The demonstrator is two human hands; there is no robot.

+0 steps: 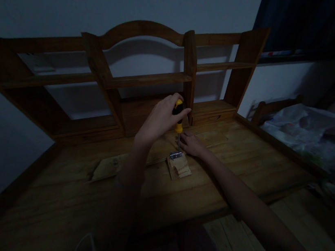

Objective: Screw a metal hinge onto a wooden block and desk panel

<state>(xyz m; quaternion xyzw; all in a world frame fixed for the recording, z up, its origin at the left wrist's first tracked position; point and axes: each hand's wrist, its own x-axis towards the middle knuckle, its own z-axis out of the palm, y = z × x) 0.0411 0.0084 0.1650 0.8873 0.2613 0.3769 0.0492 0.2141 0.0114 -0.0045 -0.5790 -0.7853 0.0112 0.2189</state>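
A screwdriver [179, 127] with a yellow and black handle stands nearly upright, and my left hand [163, 115] is closed around the top of its handle. Its metal shaft points down at a small metal hinge [176, 155]. The hinge lies at the far edge of a small wooden piece [181, 168] with a rough, splintered face. My right hand [192, 143] rests low beside the shaft, its fingers bent in close to the hinge. Whatever those fingertips pinch or press is hidden. Behind both hands lies a long, rough-ended wooden strip [111, 166].
Everything lies on a wooden desk [171, 203] with a raised side edge. At its back stands a wooden shelf unit [146, 80] against the wall. To the right are a chair back [264, 108] and clear plastic bags [300, 124]. A white cable [92, 246] hangs lower left.
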